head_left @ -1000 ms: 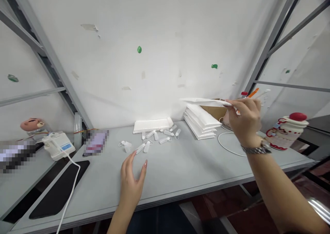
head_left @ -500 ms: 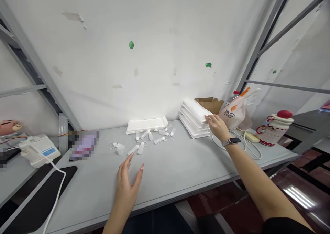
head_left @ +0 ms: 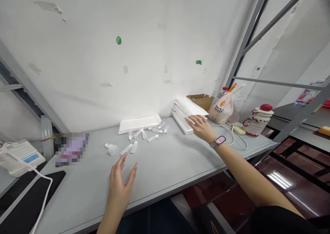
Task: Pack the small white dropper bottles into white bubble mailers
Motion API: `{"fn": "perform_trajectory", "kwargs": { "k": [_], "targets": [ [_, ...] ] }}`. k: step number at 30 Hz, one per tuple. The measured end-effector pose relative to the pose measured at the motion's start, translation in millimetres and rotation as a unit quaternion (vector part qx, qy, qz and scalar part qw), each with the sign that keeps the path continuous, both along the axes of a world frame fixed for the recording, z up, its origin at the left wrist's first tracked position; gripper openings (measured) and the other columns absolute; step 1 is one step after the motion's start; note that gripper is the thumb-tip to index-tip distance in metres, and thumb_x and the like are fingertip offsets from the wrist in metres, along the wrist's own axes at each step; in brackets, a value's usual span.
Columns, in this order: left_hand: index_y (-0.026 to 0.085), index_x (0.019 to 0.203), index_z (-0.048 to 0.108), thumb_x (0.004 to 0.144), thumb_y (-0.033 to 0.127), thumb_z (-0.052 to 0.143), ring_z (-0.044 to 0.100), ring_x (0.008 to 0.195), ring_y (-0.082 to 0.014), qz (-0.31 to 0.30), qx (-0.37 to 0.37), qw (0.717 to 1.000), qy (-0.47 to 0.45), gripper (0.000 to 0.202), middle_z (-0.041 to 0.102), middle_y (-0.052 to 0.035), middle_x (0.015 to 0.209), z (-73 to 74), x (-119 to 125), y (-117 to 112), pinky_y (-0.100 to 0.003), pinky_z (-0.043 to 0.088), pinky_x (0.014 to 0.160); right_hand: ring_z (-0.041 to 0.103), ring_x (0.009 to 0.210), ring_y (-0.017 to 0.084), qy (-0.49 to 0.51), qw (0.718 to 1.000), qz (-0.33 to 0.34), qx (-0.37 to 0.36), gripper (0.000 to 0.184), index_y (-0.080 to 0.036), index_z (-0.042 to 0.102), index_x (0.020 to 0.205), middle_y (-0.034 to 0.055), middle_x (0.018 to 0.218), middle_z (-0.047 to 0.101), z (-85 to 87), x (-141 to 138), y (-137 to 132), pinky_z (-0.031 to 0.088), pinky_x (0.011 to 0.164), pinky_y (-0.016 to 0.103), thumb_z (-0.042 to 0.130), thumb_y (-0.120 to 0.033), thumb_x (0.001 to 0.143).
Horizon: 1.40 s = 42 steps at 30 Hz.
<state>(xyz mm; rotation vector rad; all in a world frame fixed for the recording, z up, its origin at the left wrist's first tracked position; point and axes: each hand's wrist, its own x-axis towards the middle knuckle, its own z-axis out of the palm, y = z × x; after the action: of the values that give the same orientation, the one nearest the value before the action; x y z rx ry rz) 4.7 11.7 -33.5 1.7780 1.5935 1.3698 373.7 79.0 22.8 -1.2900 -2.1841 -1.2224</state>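
Your right hand (head_left: 201,128) is open and nearly flat, gripping nothing, its fingertips against the stack of white foam trays (head_left: 187,112). Your left hand (head_left: 120,182) is open and spread, also empty, just short of the loose white plastic capsules (head_left: 139,137) on the grey table (head_left: 167,161). They lie beside 1 flat white tray (head_left: 138,124).
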Motion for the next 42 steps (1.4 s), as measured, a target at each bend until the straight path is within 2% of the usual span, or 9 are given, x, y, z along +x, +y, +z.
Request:
{"fn": "perform_trajectory", "kwargs": {
  "k": [4, 7, 11, 14, 19, 28, 32, 38, 42],
  "targets": [
    [0.023, 0.127, 0.042, 0.081, 0.046, 0.051, 0.050, 0.114, -0.0281, -0.008, 0.023, 1.000, 0.011, 0.053, 0.050, -0.0110, 0.123, -2.7, -0.5, 1.9, -0.050, 0.043, 0.095, 0.049, 0.102, 0.021, -0.009, 0.997, 0.050, -0.052, 0.034, -0.016, 0.062, 0.104, 0.0114, 0.108, 0.061, -0.8, -39.2, 5.4, 0.033, 0.095, 0.037, 0.039, -0.004, 0.084],
    [0.023, 0.126, 0.042, 0.082, 0.045, 0.050, 0.050, 0.114, -0.0272, -0.012, 0.020, 1.000, 0.019, 0.050, 0.050, -0.0112, 0.124, -3.4, -0.6, 1.5, -0.049, 0.043, 0.095, 0.050, 0.097, 0.023, 0.085, 0.991, 0.018, -0.100, 0.031, -0.016, 0.063, 0.101, 0.0123, 0.108, 0.059, -2.6, -74.1, 17.9, 0.036, 0.089, 0.038, 0.041, -0.005, 0.082],
    [0.023, 0.127, 0.041, 0.084, 0.042, 0.049, 0.050, 0.113, -0.0261, -0.022, 0.020, 0.999, 0.025, 0.048, 0.050, -0.0108, 0.124, -3.3, -1.0, 0.1, -0.048, 0.043, 0.095, 0.049, 0.104, 0.024, 0.274, 0.934, -0.073, -0.216, 0.032, -0.016, 0.059, 0.112, 0.0129, 0.112, 0.057, -5.5, -112.1, 50.6, 0.037, 0.087, 0.035, 0.043, -0.012, 0.084],
    [0.024, 0.126, 0.042, 0.083, 0.041, 0.049, 0.052, 0.111, -0.0262, -0.024, 0.019, 0.999, 0.026, 0.046, 0.050, -0.0108, 0.124, -3.8, -1.5, -0.3, -0.047, 0.045, 0.092, 0.052, 0.103, 0.024, 0.344, 0.896, -0.125, -0.250, 0.029, -0.013, 0.061, 0.109, 0.0149, 0.108, 0.060, -9.6, -125.8, 82.6, 0.038, 0.085, 0.032, 0.045, -0.024, 0.087],
    [0.024, 0.126, 0.043, 0.084, 0.039, 0.049, 0.052, 0.112, -0.0252, -0.032, 0.019, 0.999, 0.018, 0.045, 0.051, -0.0104, 0.123, -4.1, -1.0, -1.8, -0.046, 0.045, 0.092, 0.055, 0.103, 0.031, 0.411, 0.853, -0.201, -0.250, 0.037, -0.007, 0.066, 0.096, 0.0234, 0.106, 0.061, -22.3, -131.0, 120.8, 0.039, 0.080, 0.037, 0.054, -0.039, 0.083],
    [0.025, 0.126, 0.042, 0.085, 0.037, 0.049, 0.053, 0.110, -0.0248, -0.041, -0.001, 0.999, 0.014, 0.043, 0.051, -0.0103, 0.124, -4.2, -1.2, -2.6, -0.047, 0.045, 0.091, 0.065, 0.083, 0.022, 0.472, 0.815, -0.203, -0.266, 0.025, -0.016, 0.069, 0.074, 0.0119, 0.080, 0.072, -36.3, -132.1, 138.9, 0.041, 0.066, 0.027, 0.054, -0.034, 0.082],
    [0.026, 0.127, 0.042, 0.085, 0.038, 0.048, 0.052, 0.111, -0.0249, -0.037, -0.012, 0.999, 0.017, 0.043, 0.050, -0.0099, 0.126, -3.2, -0.9, -3.5, -0.045, 0.047, 0.088, 0.066, 0.076, 0.022, 0.479, 0.814, -0.194, -0.266, 0.030, -0.017, 0.070, 0.071, 0.0105, 0.074, 0.072, -32.1, -128.7, 137.0, 0.040, 0.064, 0.027, 0.047, -0.032, 0.085],
    [0.025, 0.128, 0.040, 0.086, 0.036, 0.047, 0.048, 0.115, -0.0239, -0.051, 0.004, 0.998, 0.022, 0.043, 0.051, -0.0099, 0.124, -5.4, -1.4, -1.5, -0.046, 0.041, 0.095, 0.062, 0.093, 0.028, 0.467, 0.835, -0.194, -0.218, 0.032, -0.013, 0.069, 0.075, 0.0186, 0.098, 0.069, -21.2, -125.0, 127.1, 0.039, 0.079, 0.037, 0.040, -0.022, 0.087],
    [0.026, 0.127, 0.040, 0.086, 0.037, 0.046, 0.046, 0.118, -0.0255, -0.052, -0.010, 0.998, 0.018, 0.043, 0.050, -0.0097, 0.125, -6.1, -1.9, -1.3, -0.047, 0.041, 0.094, 0.061, 0.095, 0.028, 0.468, 0.835, -0.192, -0.214, 0.029, -0.014, 0.068, 0.080, 0.0171, 0.099, 0.068, -20.2, -123.6, 126.0, 0.040, 0.080, 0.037, 0.044, -0.029, 0.087]
  ]
}}
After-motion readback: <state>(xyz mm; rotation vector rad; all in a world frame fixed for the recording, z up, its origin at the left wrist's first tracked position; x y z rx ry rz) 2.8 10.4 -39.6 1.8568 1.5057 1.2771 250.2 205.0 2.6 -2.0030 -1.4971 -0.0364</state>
